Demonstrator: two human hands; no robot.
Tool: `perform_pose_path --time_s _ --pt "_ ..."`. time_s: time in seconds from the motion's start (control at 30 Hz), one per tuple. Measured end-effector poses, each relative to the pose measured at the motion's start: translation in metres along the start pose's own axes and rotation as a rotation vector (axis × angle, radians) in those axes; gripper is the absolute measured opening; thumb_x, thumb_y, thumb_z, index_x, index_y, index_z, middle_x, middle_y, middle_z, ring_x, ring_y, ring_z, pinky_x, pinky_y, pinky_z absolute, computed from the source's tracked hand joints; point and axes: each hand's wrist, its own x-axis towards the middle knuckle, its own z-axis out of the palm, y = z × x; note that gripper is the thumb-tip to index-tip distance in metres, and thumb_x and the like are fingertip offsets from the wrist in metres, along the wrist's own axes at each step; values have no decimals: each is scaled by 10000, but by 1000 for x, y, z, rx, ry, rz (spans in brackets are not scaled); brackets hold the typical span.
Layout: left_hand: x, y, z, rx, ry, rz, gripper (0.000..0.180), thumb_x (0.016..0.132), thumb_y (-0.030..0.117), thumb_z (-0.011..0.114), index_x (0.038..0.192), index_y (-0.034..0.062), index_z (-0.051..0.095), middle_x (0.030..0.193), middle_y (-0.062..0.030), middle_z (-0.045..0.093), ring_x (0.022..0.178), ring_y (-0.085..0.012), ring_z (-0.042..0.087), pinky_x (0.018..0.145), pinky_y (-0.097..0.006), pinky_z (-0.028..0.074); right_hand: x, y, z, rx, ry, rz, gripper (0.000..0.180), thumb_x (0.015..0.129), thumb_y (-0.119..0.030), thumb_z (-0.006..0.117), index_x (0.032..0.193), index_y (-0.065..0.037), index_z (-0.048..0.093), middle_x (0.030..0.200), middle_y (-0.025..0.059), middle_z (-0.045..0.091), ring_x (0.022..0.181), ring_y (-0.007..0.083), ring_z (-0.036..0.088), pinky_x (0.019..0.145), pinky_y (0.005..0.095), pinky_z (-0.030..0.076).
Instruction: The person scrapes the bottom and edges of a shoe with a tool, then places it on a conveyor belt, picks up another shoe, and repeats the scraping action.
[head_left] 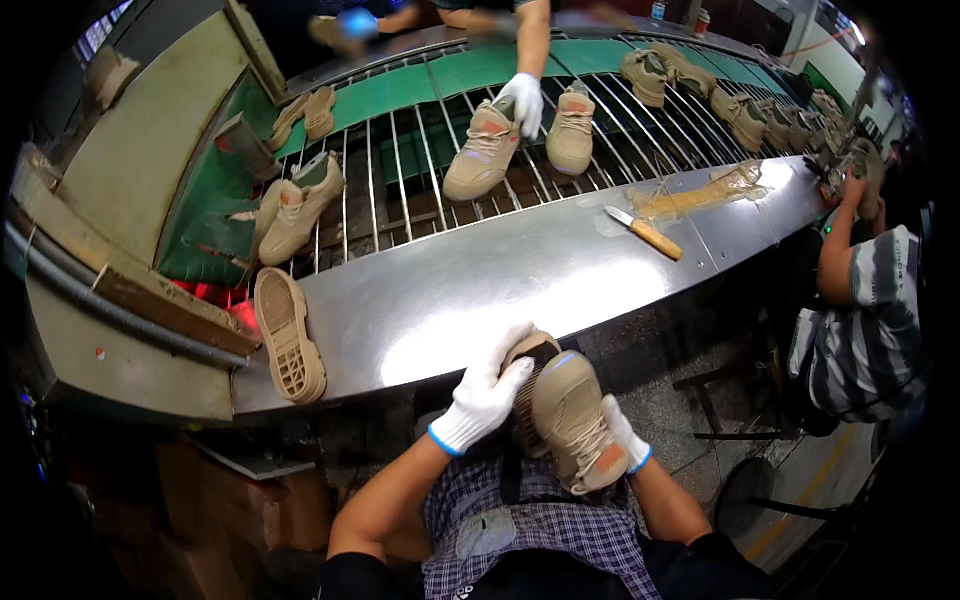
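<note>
Shoe upper (572,405): lower centre of frame; we'd guess light, soft-skinned; hold by heel sides.
Sole (523,402): just left; likely springy, grippy; we'd pinch the rim.
Left hand (482,398): gripping sole.
Right hand (624,436): holding upper, fingertips hidden.

passage — steel bench (480,285) between loose sole (290,335) and knife (654,237) | obstacles — held shoe (568,400) in front, co-worker's gloved hand (525,102) beyond
</note>
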Motion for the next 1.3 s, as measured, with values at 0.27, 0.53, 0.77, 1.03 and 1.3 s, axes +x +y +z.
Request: perform_pose_path --time_s 0.27,0.53,0.77,1.03,1.3 --pt "-2 28 -9 110 -188 186 987 727 273 1007 1526 -30 513 1528 -221 573 1435 -328 547 1208 -440 433 8 12 -32 -372 10 -99 766 1072 -622 551 1409 66 582 1302 156 713 1101 187 717 919 344 614" --pt "-12 29 -12 161 -171 113 952 743 241 1000 1507 -59 517 1530 -232 570 1411 -320 570 1190 -437 454 8 9 -22 -494 14 -76 740 1090 -599 532 1403 70 586 1290 145 715 1105 175 699 945 343 592" --pt "-14 27 -12 149 -163 129 911 769 191 981 1507 -67 513 1565 -246 532 1431 -330 552 1196 -436 449 12 9 -23 -487 -8 -84 728 1096 -585 530 1405 72 583 1290 142 714 1118 174 691 967 349 584" --pt "-17 19 -10 -4 -129 97 901 813 127 943 1548 -65 458 1575 -230 519 1431 -314 543 1194 -437 448 18 1 -8 -543 -37 -142 699 1101 -546 546 1419 76 571 1311 136 700 1154 172 667 1003 347 561" --pt "7 61 -39 -72 7 192 1039 813 115 918 1645 -28 312 1538 -217 540 1407 -308 552 1193 -442 446 31 -26 90 -780 -48 -450 815 1090 -614 516 1500 91 514 1383 163 670 1252 211 620 1076 338 493"
